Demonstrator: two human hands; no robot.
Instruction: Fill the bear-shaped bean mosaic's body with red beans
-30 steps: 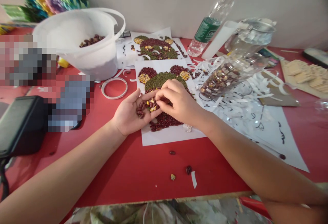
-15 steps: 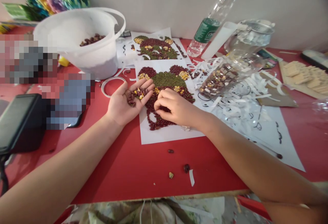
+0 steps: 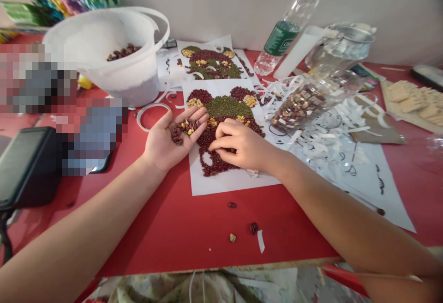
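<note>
A smooth red tabletop (image 3: 187,233) fills the view. Near its front edge lie two dark red beans (image 3: 254,227), one yellow corn kernel (image 3: 233,237) and one small white paper scrap (image 3: 260,241), each apart from the others.

Further in, two bare forearms reach forward. The left hand (image 3: 166,141) lies palm up with its fingers spread wide and slightly cupped, carrying a small heap of glossy red beans and yellow kernels (image 3: 185,127). Just beside it, the right hand (image 3: 242,146) rests palm down on a bean mosaic (image 3: 228,107). Its fingers (image 3: 221,143) are drawn narrow, tips on the red beans; whether they pinch one cannot be told.

The mosaic is a bear shape on a white paper sheet (image 3: 228,183): bumpy red beans for body and ears, fine green beans for the face, yellow kernels as accents.

To the left lies one thin white ring (image 3: 154,117). To the right, one crinkled clear bag of mixed beans (image 3: 299,106) lies among curly white paper strips (image 3: 332,127).

Beyond stand one round white plastic bucket (image 3: 104,72) with dark beans inside, a second bean mosaic (image 3: 211,63), and one clear plastic bottle (image 3: 282,37) with a green label, leaning against the wall.
</note>
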